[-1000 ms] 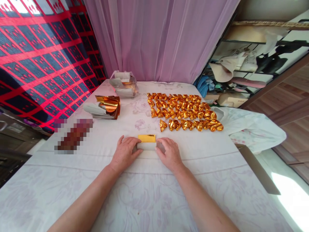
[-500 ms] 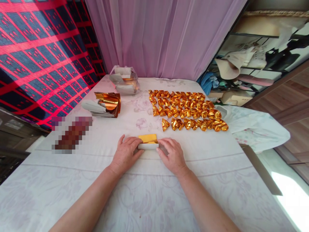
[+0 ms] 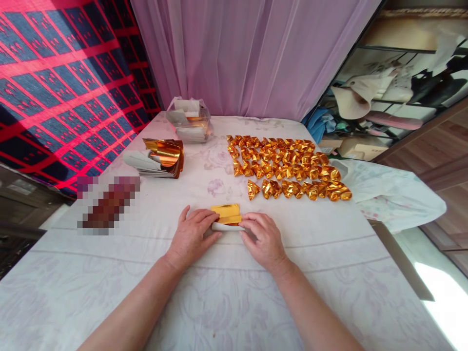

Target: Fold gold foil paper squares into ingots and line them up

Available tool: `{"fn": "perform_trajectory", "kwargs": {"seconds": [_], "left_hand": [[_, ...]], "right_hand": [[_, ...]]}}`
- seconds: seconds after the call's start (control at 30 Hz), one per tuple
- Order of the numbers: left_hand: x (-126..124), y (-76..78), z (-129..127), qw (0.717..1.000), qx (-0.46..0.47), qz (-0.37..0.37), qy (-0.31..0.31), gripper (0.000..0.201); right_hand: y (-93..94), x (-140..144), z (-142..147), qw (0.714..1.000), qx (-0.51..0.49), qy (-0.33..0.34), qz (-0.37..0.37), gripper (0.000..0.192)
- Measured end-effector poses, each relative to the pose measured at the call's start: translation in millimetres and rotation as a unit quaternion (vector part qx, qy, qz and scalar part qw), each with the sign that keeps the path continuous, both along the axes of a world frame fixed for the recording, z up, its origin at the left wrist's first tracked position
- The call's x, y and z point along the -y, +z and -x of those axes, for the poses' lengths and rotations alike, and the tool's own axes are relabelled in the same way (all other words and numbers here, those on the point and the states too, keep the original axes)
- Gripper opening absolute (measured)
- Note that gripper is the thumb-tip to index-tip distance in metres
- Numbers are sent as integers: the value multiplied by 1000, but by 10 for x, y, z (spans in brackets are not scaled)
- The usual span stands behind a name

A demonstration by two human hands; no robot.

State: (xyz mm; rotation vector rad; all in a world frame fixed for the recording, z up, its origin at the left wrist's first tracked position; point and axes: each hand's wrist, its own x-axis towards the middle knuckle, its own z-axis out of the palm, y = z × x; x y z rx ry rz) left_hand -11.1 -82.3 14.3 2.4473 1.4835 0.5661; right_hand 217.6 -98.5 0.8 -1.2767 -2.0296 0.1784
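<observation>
White table (image 3: 109, 292), two hands, left hand (image 3: 190, 237), right hand (image 3: 265, 241), one gold paper (image 3: 227, 213)

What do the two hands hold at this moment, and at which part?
The left hand and right hand hold one gold paper flat on the table, each pressing on one end of its near, white edge.

Head view, downward over table (image 3: 329, 292)

table (image 3: 109, 292) — white floral cloth | gold foil sheet (image 3: 227, 213) | folded gold pieces (image 3: 288, 168) | foil stack (image 3: 161, 158) | plastic bag (image 3: 189, 126)
</observation>
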Motion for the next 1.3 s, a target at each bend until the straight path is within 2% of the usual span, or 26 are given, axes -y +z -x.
{"fn": "perform_trajectory", "kwargs": {"seconds": [0.1,0.43,0.57,0.67,0.8,0.93,1.3], "left_hand": [[-5,4,24,1000,10,6,-8,39],[-40,-56,47,999,44,12,28,32],[-50,-55,54,998,48,10,36,28],[-53,-51,49,997,33,-2,66,20],[-50,-66,33,991,-9,-12,137,35],[-51,-83,24,989,-26,-3,145,42],[-69,-7,24,988,31,67,138,9]], "right_hand": [[9,1,4,1000,-13,15,2,18],[53,23,-31,996,-4,87,11,11],[54,12,-41,996,2,87,16,23],[41,3,-28,997,6,82,12,25],[25,0,-8,996,28,80,7,23],[21,3,4,996,44,79,10,19],[7,11,25,996,60,63,16,6]]}}
